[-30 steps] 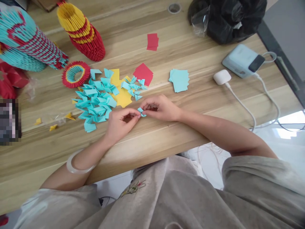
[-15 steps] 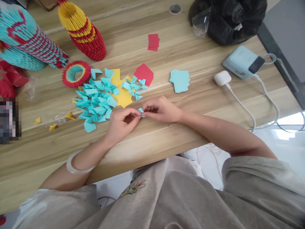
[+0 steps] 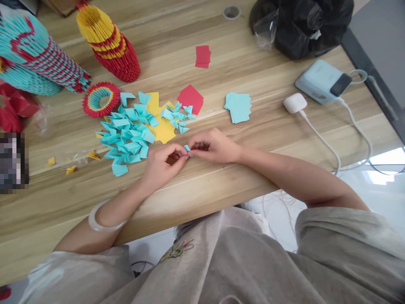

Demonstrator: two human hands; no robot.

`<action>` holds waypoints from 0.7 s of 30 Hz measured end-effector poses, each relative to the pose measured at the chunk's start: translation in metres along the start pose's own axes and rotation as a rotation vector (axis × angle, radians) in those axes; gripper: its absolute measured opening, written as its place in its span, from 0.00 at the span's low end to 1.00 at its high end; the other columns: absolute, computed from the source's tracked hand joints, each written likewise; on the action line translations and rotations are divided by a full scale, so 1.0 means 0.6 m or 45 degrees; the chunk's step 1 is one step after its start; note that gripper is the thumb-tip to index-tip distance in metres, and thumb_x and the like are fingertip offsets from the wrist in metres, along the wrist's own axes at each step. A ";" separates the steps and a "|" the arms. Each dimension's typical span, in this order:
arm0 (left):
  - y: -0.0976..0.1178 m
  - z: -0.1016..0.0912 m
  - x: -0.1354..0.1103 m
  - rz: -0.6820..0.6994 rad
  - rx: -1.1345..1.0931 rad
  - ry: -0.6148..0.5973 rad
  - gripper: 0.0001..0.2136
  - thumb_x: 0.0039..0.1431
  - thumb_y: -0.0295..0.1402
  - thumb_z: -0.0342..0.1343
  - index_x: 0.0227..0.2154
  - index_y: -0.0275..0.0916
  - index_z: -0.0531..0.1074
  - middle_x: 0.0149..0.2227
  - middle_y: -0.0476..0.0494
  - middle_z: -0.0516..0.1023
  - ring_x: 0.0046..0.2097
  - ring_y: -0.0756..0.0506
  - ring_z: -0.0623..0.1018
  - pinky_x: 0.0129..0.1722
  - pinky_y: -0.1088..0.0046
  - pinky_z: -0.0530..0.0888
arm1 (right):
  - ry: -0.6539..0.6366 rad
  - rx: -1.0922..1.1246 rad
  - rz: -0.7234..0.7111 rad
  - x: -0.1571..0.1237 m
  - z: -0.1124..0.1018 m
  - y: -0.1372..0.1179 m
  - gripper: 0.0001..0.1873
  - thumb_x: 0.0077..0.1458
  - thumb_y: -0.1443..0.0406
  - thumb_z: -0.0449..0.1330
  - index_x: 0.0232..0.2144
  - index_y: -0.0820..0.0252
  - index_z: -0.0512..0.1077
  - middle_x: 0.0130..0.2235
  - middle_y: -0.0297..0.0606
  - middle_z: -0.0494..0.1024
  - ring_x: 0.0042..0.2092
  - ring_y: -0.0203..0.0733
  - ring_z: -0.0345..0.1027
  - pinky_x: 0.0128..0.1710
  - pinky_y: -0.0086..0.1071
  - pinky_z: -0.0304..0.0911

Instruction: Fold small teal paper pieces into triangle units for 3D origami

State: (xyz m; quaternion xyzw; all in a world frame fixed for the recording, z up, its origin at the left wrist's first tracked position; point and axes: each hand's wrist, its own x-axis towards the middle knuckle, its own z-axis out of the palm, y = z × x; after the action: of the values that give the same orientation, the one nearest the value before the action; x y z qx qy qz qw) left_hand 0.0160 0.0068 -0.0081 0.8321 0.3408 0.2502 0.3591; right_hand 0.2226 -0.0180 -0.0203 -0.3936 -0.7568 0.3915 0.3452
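Between the fingertips of both hands is a small folded piece of light blue paper [image 3: 187, 148], mostly hidden by the fingers. My left hand [image 3: 163, 165] pinches it from the left, and my right hand [image 3: 215, 145] pinches it from the right. Both hands are closed, just above the wooden table. Left of them lies a heap of folded light blue paper pieces [image 3: 128, 131], some resting on yellow paper sheets [image 3: 165, 130]. A smaller group of folded blue triangles [image 3: 179, 116] is beyond my fingers, next to red paper sheets [image 3: 190, 99].
A stack of light blue paper [image 3: 238, 108] lies to the right, with a power bank [image 3: 322, 82] and white earbud case [image 3: 295, 103] farther over. Paper-built vases [image 3: 110, 46], a red-rimmed paper ring [image 3: 101, 99] and a black bag [image 3: 303, 25] stand farther back.
Both hands keep their pinch in nearly the same spot. Less of the light blue piece shows between the fingertips now. The rest lies as before.
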 end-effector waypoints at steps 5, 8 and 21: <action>0.002 -0.002 0.003 0.036 0.062 -0.018 0.03 0.57 0.30 0.59 0.30 0.38 0.73 0.27 0.51 0.77 0.26 0.54 0.73 0.27 0.81 0.69 | -0.027 -0.039 -0.001 -0.001 -0.001 0.000 0.10 0.59 0.64 0.56 0.31 0.67 0.71 0.28 0.33 0.72 0.29 0.26 0.60 0.33 0.23 0.53; 0.000 -0.002 0.004 0.083 0.105 -0.025 0.02 0.57 0.29 0.59 0.30 0.38 0.73 0.27 0.51 0.77 0.26 0.54 0.73 0.27 0.81 0.69 | -0.049 -0.091 -0.006 -0.002 -0.001 0.001 0.10 0.60 0.64 0.55 0.32 0.67 0.71 0.29 0.33 0.72 0.30 0.27 0.61 0.34 0.23 0.54; -0.002 -0.001 0.005 0.136 0.142 -0.044 0.02 0.56 0.27 0.59 0.30 0.37 0.72 0.27 0.52 0.75 0.27 0.55 0.72 0.26 0.84 0.67 | -0.077 -0.178 -0.047 -0.003 0.001 0.005 0.11 0.60 0.63 0.54 0.33 0.67 0.71 0.29 0.34 0.71 0.30 0.27 0.59 0.34 0.23 0.51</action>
State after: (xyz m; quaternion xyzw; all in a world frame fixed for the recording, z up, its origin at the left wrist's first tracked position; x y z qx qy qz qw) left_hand 0.0170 0.0099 -0.0080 0.8720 0.3031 0.2350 0.3041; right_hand 0.2239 -0.0185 -0.0234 -0.3907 -0.7995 0.3430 0.3009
